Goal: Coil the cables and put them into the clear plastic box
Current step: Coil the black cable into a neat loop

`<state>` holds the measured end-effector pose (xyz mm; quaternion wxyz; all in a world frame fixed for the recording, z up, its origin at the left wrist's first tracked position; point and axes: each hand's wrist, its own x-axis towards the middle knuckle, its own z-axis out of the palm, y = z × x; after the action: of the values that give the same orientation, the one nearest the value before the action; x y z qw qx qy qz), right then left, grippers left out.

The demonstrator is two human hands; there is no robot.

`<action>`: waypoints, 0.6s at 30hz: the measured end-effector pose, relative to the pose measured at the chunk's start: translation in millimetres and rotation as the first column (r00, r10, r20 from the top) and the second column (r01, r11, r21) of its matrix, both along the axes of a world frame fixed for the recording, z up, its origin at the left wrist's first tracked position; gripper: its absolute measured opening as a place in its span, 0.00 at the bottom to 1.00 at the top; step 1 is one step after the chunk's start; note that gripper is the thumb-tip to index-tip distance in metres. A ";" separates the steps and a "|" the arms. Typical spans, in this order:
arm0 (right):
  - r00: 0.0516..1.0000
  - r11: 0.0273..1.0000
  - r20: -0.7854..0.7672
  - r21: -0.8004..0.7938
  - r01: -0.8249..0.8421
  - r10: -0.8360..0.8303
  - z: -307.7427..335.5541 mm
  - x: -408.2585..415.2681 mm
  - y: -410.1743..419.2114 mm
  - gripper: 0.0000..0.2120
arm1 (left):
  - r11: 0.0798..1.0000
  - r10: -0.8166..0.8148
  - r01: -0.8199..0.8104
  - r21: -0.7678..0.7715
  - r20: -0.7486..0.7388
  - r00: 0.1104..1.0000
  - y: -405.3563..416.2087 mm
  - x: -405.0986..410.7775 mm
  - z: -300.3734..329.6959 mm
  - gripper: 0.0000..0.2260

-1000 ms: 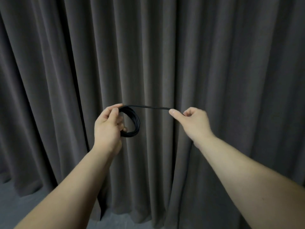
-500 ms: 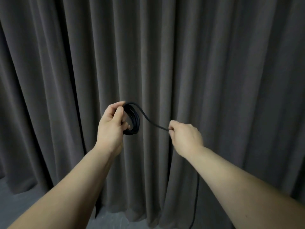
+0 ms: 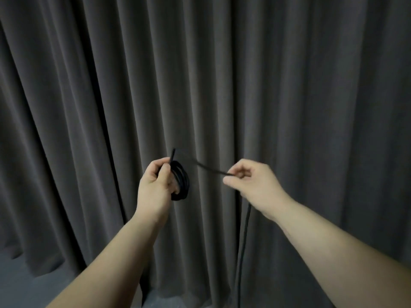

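Head view shows both arms raised in front of a dark grey curtain (image 3: 289,85). The left hand (image 3: 155,185) grips a small bundle of black cable (image 3: 182,185), several loops already stacked, with its thumb and fingers curled round the top of the coil; a short cable end sticks up just above the thumb. The right hand (image 3: 249,183) pinches the free run of the same cable between thumb and forefinger, and from there the strand slants up toward the coil, blurred along part of its way. Below the right hand the rest of the cable hangs down past the wrist and out of the bottom of the picture.

The step in hand looks like winding. The next move probably calls for carrying the pinched strand round onto the coil, then sliding the pinch further down the hanging length. The clear plastic box is not in view.
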<state>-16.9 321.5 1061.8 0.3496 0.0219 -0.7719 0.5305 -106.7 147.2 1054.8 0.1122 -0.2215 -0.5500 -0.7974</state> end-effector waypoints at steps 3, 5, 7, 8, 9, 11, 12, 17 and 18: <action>0.995 0.965 -0.036 -0.249 0.084 -0.096 2.4 -1.2 9.5 0.07 | 0.999 0.036 -0.036 -0.025 0.003 0.999 -6.1 -4.5 -3.2 0.10; 0.995 0.956 -0.012 -0.277 0.093 -0.101 3.5 -3.2 8.5 0.06 | 0.996 0.054 -0.055 -0.064 -0.016 0.998 -5.5 -5.3 -6.0 0.10; 0.996 0.940 0.058 -0.331 0.083 -0.067 3.1 -4.7 3.3 0.09 | 0.994 0.062 -0.065 -0.088 -0.037 0.997 -3.1 -3.3 -7.9 0.10; 0.994 0.923 0.108 -0.379 0.073 -0.034 3.8 -4.9 0.3 0.11 | 0.995 0.054 -0.058 -0.087 -0.050 0.997 -2.0 -2.0 -8.3 0.10; 0.987 0.894 0.163 -0.443 0.067 0.007 5.2 -4.9 -1.9 0.12 | 0.995 0.043 -0.047 -0.084 -0.055 0.998 -1.3 -0.9 -8.4 0.10; 0.959 0.844 0.276 -0.526 0.099 0.060 7.6 -3.8 -2.3 0.15 | 0.997 0.026 -0.029 -0.070 -0.048 0.998 -1.8 -0.3 -7.7 0.10; 0.937 0.860 0.346 -0.492 0.136 0.050 6.7 -2.7 -0.1 0.15 | 0.998 0.018 -0.020 -0.051 -0.038 0.999 -3.6 -1.2 -6.8 0.10; 0.894 0.912 0.442 -0.391 0.121 0.070 -2.0 -1.0 12.1 0.13 | 0.999 0.014 -0.015 0.036 0.037 0.999 -11.3 -3.9 -2.3 0.10; 0.914 0.870 0.386 -0.485 0.085 0.126 -1.1 -1.7 11.9 0.12 | 0.999 0.019 -0.021 0.035 0.046 0.999 -11.4 -2.8 -2.4 0.10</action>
<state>-18.6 333.4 1060.7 0.1698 -0.1700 -0.6663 0.7059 -109.6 135.7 1052.4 0.1116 -0.1956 -0.5402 -0.8108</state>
